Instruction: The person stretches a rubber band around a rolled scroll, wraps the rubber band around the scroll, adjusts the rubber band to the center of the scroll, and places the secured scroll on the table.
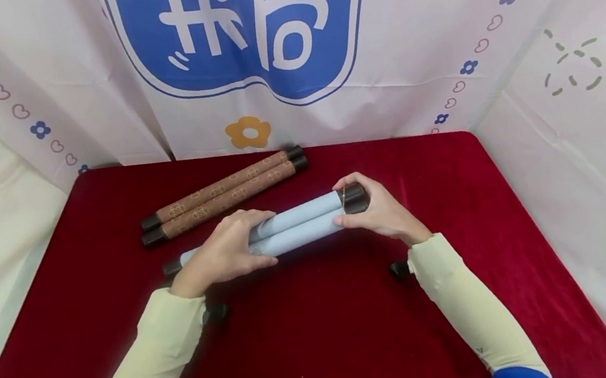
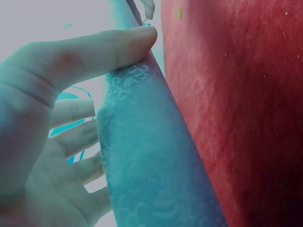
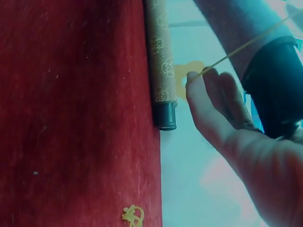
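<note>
Two light-blue patterned rolls (image 1: 307, 220) with black end caps lie side by side between my hands. My left hand (image 1: 225, 246) grips them left of their middle, thumb on the near side. In the left wrist view that thumb (image 2: 113, 47) presses along one blue roll (image 2: 151, 146). At their right end is my right hand (image 1: 385, 210), its fingers around the black caps (image 1: 355, 198). The right wrist view shows its fingertips pinching a thin yellowish elastic band (image 3: 241, 47), stretched taut beside a black cap (image 3: 277, 87).
Two brown rolls (image 1: 224, 192) with gold flower patterns and black caps lie side by side behind the blue ones. Red cloth (image 1: 321, 338) covers the table. White printed fabric (image 1: 402, 25) hangs behind it and at both sides.
</note>
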A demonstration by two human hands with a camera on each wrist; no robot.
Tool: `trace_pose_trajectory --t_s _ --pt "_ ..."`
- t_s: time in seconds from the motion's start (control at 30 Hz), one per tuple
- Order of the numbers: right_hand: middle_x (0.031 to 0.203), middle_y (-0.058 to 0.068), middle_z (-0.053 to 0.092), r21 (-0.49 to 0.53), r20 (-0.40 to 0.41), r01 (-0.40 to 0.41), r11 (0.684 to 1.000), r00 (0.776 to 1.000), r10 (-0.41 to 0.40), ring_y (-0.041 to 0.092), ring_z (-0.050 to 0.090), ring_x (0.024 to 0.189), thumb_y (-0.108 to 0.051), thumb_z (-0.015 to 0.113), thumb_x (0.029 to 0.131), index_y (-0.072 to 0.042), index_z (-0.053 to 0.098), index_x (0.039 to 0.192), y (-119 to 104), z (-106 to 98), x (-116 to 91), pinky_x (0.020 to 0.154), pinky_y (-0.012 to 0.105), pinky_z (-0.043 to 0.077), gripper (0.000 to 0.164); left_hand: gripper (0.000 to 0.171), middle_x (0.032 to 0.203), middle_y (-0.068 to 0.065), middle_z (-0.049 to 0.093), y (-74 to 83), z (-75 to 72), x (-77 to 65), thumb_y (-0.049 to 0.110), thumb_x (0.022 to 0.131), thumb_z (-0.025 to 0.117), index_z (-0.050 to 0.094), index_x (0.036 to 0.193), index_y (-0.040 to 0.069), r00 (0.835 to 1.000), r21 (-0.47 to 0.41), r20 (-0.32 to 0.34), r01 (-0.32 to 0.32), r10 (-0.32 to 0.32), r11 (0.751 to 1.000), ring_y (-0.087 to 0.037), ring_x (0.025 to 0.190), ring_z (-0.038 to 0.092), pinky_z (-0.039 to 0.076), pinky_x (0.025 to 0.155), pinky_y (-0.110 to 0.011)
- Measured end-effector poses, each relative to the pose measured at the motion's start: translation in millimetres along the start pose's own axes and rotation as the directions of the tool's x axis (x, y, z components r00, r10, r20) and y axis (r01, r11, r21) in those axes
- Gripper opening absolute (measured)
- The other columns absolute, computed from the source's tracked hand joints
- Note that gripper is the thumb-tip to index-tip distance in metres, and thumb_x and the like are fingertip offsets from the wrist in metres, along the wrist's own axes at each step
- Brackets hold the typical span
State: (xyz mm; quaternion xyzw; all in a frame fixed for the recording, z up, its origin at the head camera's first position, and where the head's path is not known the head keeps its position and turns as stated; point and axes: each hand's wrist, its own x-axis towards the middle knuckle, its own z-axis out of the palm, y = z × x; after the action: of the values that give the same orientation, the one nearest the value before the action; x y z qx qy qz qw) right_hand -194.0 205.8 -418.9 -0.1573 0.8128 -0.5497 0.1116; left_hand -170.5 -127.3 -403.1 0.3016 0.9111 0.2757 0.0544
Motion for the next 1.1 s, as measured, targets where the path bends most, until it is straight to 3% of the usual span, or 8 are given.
trace_pose_trajectory --t_s 0.33,0.47,0.63,0.7,0.8,0.93,1.0,1.1 --pt "0.13 0.015 0.06 0.019 0.033 -0.143 0.99 0.989 0.142 0.032 0.059 0.111 -0.021 0.082 0.089 -0.015 0.055 0.136 4 4 -1 0.085 0.036 0.058 0.054 0.08 0.133 -0.014 0.071 0.8 4.2 0.2 0.026 0.072 0.098 0.064 0.141 0.002 1.0 0.008 0.023 0.005 -0.006 1.0 -0.029 0.116 0.067 0.055 0.099 -0.05" --pt "0.129 0.017 0.058 0.056 0.045 -0.158 0.986 0.987 0.156 0.031 0.058 0.109 -0.018 0.08 0.091 -0.013 0.051 0.137 9 7 -4 0.084 0.035 0.056 0.055 0.081 0.133 -0.014 0.072 0.8 5.9 0.5 0.027 0.071 0.099 0.065 0.14 0.002 1.0 0.011 0.025 0.011 -0.012 1.0 -0.03 0.117 0.067 0.055 0.1 -0.051" --pt "0.132 0.013 0.06 0.002 0.03 -0.167 0.986 0.985 0.167 0.03 0.059 0.114 -0.027 0.079 0.093 -0.019 0.051 0.143 14 6 -7 0.091 0.038 0.054 0.059 0.08 0.133 -0.014 0.072 -0.5 6.1 0.9 0.026 0.07 0.099 0.065 0.139 0.002 1.0 0.018 0.02 0.009 -0.009 1.0 -0.03 0.119 0.067 0.055 0.102 -0.051" --pt "0.136 0.011 0.06 -0.023 -0.017 -0.155 0.988 0.988 0.154 0.029 0.06 0.118 -0.032 0.079 0.093 -0.022 0.052 0.145 14 5 -8 0.096 0.042 0.054 0.059 0.08 0.133 -0.015 0.072 -0.9 5.9 1.0 0.025 0.07 0.1 0.066 0.138 0.002 1.0 0.022 0.014 0.01 -0.011 1.0 -0.031 0.119 0.068 0.055 0.103 -0.051" --pt "0.138 0.009 0.06 -0.097 -0.164 -0.072 0.993 0.985 0.055 0.026 0.06 0.122 -0.033 0.078 0.095 -0.019 0.057 0.143 11 6 -10 0.102 0.047 0.054 0.055 0.079 0.132 -0.016 0.072 -1.2 5.5 1.7 0.024 0.07 0.099 0.066 0.137 0.0 1.0 0.037 0.0 0.009 -0.009 0.999 -0.033 0.119 0.068 0.054 0.103 -0.053" --pt "0.124 0.009 0.065 -0.266 -0.34 0.085 0.96 0.924 -0.176 0.023 0.064 0.111 -0.025 0.08 0.094 -0.011 0.071 0.124 -1 13 -12 0.096 0.045 0.056 0.035 0.078 0.134 -0.018 0.071 -1.5 6.1 2.1 0.025 0.07 0.098 0.066 0.137 -0.001 0.999 0.055 -0.011 0.031 -0.03 0.998 -0.036 0.122 0.067 0.053 0.104 -0.054" --pt "0.112 0.008 0.067 -0.341 -0.352 0.152 0.928 0.894 -0.276 0.023 0.066 0.099 -0.02 0.081 0.092 -0.009 0.075 0.112 -8 19 -12 0.087 0.042 0.057 0.023 0.079 0.135 -0.017 0.071 -1.1 6.8 1.7 0.026 0.07 0.098 0.066 0.138 0.001 0.998 0.058 -0.012 0.061 -0.061 0.996 -0.035 0.123 0.067 0.054 0.103 -0.054" --pt "0.099 0.01 0.068 -0.431 -0.303 0.225 0.874 0.876 -0.375 0.023 0.066 0.088 -0.014 0.081 0.091 -0.005 0.077 0.1 -16 31 -12 0.079 0.038 0.058 0.013 0.08 0.137 -0.015 0.07 -0.8 9.1 1.1 0.027 0.069 0.099 0.067 0.139 0.004 0.994 0.065 -0.016 0.108 -0.107 0.992 -0.033 0.122 0.067 0.055 0.101 -0.054"
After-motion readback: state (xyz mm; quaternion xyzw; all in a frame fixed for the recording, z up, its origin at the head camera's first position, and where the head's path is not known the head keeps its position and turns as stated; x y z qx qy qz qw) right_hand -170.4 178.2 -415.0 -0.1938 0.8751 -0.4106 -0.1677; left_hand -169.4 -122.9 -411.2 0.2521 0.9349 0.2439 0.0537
